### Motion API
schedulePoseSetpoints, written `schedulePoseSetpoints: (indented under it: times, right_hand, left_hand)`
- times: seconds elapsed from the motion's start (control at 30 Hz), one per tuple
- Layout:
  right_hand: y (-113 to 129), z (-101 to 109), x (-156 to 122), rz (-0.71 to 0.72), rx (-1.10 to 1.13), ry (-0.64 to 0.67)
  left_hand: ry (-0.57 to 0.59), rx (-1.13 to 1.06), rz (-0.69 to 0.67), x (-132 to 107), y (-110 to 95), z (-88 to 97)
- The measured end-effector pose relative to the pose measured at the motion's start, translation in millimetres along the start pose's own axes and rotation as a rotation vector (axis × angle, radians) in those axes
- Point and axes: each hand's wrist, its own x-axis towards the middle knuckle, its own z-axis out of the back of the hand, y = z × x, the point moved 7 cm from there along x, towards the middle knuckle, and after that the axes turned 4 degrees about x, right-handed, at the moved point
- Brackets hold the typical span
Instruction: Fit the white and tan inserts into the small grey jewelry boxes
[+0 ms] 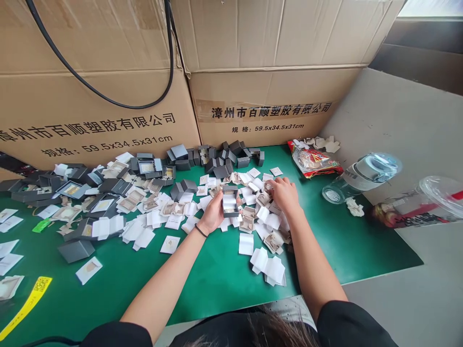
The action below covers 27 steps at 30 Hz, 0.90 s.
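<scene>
My left hand is closed round a small open grey box with a white lining, held just above the green mat. My right hand rests to its right with fingers curled over a heap of beige inserts and white cards; what it pinches is hidden. A black band sits on my left wrist. Loose grey box lids and bases lie piled behind both hands.
Two large cardboard cartons with printed characters stand at the back, a black cable hanging across the left one. A red snack bag, a clear bottle and a plastic container lie right. More grey boxes and a yellow tag lie left.
</scene>
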Motion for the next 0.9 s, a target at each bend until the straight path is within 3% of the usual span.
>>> schedulePoseSetpoints:
  times: [0.2,0.43,0.53,0.6,0.73,0.9]
  right_hand:
    - [0.8,-4.5,2.0,0.038,0.025,-0.021]
    - [-4.4,3.9,4.0,-0.015,0.123,-0.184]
    - [-6.4,16.6,1.6,-0.090,0.286,-0.288]
    - [-5.0,21.8,-0.5,-0.137,0.515,-0.320]
    - [13.7,16.8,-2.5,-0.140,1.009,-0.195]
    - [42.9,9.2,-7.0,-0.067,1.382,0.017]
  left_hand:
    - [-0.006,-0.003,-0.008,1.2,0.5,2.8]
    - [-0.013,0.001,-0.007,1.5,1.2,2.7]
    - [-0.028,0.006,-0.005,0.3,0.6,2.2]
    - [-0.034,0.008,-0.003,-0.1,0.2,2.1]
    - [-0.044,-0.002,0.001,0.1,0.1,2.5]
    - [-0.057,-0.001,-0.009,1.2,-0.3,3.5]
